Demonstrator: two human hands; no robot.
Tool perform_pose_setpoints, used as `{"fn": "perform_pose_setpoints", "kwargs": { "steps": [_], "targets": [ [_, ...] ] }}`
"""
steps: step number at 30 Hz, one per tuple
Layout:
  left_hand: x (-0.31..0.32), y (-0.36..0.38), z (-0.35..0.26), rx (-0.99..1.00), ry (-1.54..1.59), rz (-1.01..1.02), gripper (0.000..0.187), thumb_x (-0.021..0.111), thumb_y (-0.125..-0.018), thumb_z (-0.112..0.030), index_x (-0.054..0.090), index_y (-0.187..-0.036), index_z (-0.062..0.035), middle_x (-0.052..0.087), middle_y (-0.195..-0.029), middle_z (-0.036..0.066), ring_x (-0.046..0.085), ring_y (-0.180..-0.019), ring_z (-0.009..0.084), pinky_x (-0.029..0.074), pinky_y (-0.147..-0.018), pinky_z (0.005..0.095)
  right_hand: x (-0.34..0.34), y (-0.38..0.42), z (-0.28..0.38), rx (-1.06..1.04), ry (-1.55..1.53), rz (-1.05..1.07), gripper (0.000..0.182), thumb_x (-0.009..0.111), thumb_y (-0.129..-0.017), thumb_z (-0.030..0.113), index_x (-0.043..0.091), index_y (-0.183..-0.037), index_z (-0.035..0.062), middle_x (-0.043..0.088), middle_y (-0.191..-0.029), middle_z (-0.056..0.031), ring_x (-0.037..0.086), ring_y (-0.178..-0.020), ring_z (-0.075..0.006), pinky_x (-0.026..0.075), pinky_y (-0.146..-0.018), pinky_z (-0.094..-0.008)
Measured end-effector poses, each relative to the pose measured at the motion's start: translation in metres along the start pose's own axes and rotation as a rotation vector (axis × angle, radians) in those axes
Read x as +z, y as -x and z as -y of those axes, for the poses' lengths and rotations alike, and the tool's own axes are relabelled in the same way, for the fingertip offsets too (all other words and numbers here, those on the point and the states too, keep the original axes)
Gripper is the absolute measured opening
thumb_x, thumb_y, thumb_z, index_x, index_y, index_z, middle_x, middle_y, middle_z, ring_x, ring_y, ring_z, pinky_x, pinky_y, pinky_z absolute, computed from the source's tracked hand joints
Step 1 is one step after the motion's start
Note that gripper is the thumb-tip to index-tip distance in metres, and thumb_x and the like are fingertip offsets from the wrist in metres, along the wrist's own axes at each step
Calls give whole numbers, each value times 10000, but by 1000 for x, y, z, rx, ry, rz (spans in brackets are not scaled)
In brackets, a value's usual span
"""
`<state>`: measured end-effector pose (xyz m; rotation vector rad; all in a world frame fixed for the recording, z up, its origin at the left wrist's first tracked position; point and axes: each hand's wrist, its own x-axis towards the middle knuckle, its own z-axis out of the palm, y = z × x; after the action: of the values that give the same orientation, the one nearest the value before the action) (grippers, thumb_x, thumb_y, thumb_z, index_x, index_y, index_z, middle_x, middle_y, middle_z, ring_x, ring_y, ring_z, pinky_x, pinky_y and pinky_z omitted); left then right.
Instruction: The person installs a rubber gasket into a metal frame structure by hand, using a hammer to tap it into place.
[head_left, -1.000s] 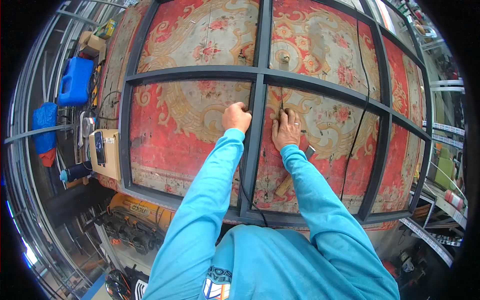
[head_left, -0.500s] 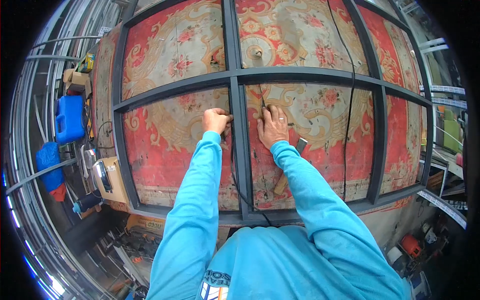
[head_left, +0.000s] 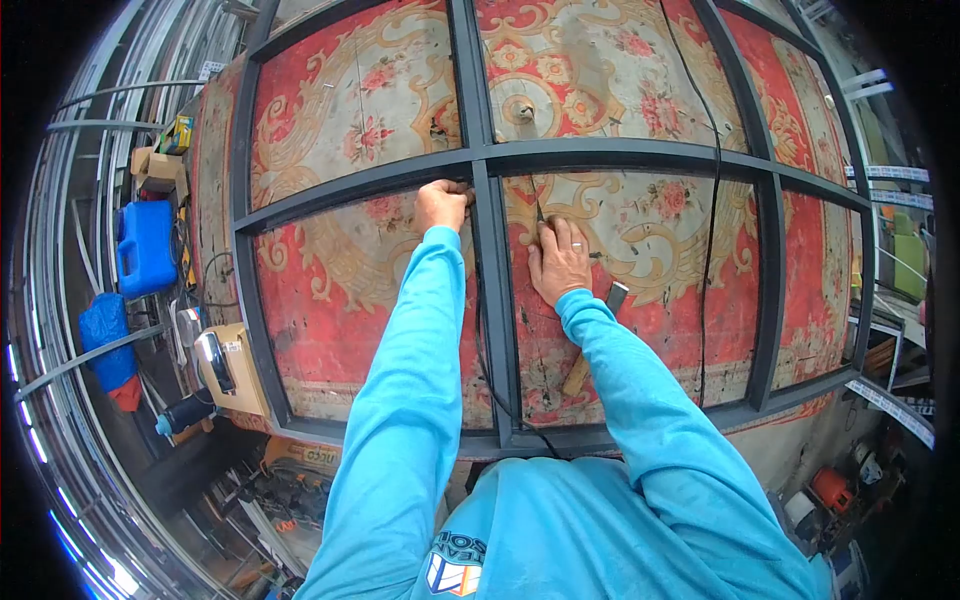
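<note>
My left hand (head_left: 441, 206) is pinched against the left side of the dark grey frame's middle bar (head_left: 496, 330), just below the crossbar. A thin black strip (head_left: 484, 355) runs along that bar up towards these fingers; its end is hidden. My right hand (head_left: 561, 258) rests low over the patterned panel, right of the bar, with its fingers closed round a slim, dark pointed tool (head_left: 540, 212). The tool's tip points away from me. Partly under my right forearm lies a hammer (head_left: 577, 374) with a wooden handle.
The frame lies on a worn red-and-cream floral panel (head_left: 660, 345). A black cable (head_left: 708, 270) crosses it on the right. At the left stand a blue jug (head_left: 146, 247), a cardboard box (head_left: 238, 372) and long metal profiles (head_left: 60, 230). Tools lie on the floor.
My left hand has moved up along the middle bar, closer to the crossbar. The right hand stays at about the same place on the panel. The whole view has shifted slightly.
</note>
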<state>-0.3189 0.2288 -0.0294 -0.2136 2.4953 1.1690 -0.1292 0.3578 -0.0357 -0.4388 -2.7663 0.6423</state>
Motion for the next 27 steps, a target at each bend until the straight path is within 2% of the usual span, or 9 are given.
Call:
{"fn": "perform_pose_setpoints", "kwargs": {
  "steps": [1,3,7,12,20,23,24,25,27],
  "targets": [
    [2,0,1,-1,3,3,181,780,-739,-144,768,-902,-66,740,-787,98,695,-624,178,548,-629,321,0,0,0,0,4,1,435,610,-861,233,546,-1237,23,490,-1271,-160,446,-1226,-346,354,-1044,-474],
    [2,6,-2,184,-210,-132,201,749,-734,-176,766,-901,-66,737,-807,125,714,-720,233,545,-694,350,1,0,0,-2,4,-3,430,609,-863,230,548,-1235,23,484,-1277,-161,440,-1231,-350,349,-1050,-473],
    [-1,11,-5,192,-115,-121,217,724,-730,-208,769,-893,-72,732,-828,141,712,-800,282,535,-746,366,1,-1,0,9,-2,21,432,610,-862,226,546,-1239,24,476,-1287,-162,431,-1239,-353,344,-1056,-470],
    [7,-3,5,42,80,-79,202,721,-736,-224,778,-881,-95,732,-848,145,710,-803,291,537,-758,368,3,0,0,1,3,12,439,612,-861,229,545,-1245,28,477,-1293,-164,428,-1242,-355,341,-1060,-468],
    [3,12,-1,196,-154,-156,214,749,-735,-266,771,-864,-97,720,-884,161,703,-862,324,534,-771,417,6,4,-1,-11,15,-1,423,610,-854,236,565,-1222,33,502,-1264,-162,446,-1222,-355,357,-1042,-472],
    [-11,20,7,200,-149,0,285,742,-767,-265,754,-953,-49,729,-906,162,707,-869,297,535,-777,391,5,0,0,-23,13,-13,408,610,-854,237,571,-1207,38,510,-1255,-160,455,-1211,-355,367,-1032,-472],
    [-17,28,11,233,-1,31,307,741,-779,-264,745,-975,-27,731,-913,164,707,-866,279,535,-781,374,5,0,0,-26,22,-31,401,610,-854,238,573,-1201,40,511,-1258,-161,459,-1211,-356,368,-1032,-471],
    [-24,43,20,265,144,62,329,741,-791,-262,735,-996,-5,733,-921,167,708,-862,262,534,-785,357,6,1,0,-28,29,-47,395,610,-855,239,575,-1196,42,511,-1260,-162,462,-1211,-356,369,-1032,-471],
    [-56,99,20,345,171,38,326,724,-839,-259,721,-1020,12,733,-933,160,695,-864,206,529,-787,331,9,1,-3,-40,6,-59,388,611,-854,243,580,-1188,48,517,-1258,-164,467,-1212,-355,371,-1031,-470]
  ]
}}
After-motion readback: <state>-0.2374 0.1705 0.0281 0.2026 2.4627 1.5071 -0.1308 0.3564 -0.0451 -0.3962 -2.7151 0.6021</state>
